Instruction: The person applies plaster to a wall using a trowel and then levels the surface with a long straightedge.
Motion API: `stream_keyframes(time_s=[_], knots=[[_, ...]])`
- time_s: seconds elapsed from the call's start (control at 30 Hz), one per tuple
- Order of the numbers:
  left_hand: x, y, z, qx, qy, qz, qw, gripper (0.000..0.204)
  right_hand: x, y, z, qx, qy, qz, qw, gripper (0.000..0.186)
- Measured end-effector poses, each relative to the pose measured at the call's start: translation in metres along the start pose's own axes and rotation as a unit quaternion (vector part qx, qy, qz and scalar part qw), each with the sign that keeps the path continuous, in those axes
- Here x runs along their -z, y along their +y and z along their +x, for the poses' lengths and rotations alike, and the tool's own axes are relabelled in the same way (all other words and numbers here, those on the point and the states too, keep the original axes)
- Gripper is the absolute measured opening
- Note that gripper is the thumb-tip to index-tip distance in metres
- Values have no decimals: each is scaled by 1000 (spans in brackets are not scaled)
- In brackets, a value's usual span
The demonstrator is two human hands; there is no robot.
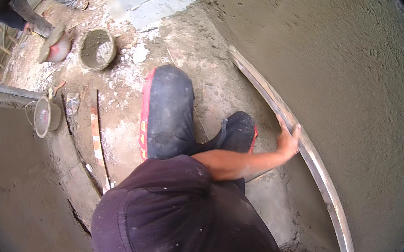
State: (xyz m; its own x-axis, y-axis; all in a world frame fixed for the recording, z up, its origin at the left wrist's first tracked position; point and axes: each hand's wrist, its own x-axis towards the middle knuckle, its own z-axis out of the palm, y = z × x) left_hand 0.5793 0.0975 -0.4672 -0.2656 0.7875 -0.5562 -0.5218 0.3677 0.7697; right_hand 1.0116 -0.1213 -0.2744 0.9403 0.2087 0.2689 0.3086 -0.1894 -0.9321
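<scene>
Left fingers (295, 136) grip a long straightedge (321, 174).

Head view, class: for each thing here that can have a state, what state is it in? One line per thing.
Plastered wall: coated grey, rough in places
Long bar: held alongside that wall
Left hand: gripping that bar
Large tub: open, grey material inside
Small bucket: open, grey-smeared
Narrow strip: lying on the floor
Shirt: flecked with pale specks

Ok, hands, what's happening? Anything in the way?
Bare left hand gripping long, narrow, pale bar. Right hand out of view. Rough grey-brown wall close alongside.
</scene>
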Motion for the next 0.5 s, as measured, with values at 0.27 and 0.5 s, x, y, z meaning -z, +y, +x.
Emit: stream_keyframes(time_s=[0.27, 0.5], knots=[[-3, 62, -108, 76, -134, -87, 984, 104, -90, -63, -100, 124, -94, 12, 988, 46], [26, 122, -66, 129, -103, -165, 972, 108, -165, -142, -156, 157, -149, 22, 976, 54]])
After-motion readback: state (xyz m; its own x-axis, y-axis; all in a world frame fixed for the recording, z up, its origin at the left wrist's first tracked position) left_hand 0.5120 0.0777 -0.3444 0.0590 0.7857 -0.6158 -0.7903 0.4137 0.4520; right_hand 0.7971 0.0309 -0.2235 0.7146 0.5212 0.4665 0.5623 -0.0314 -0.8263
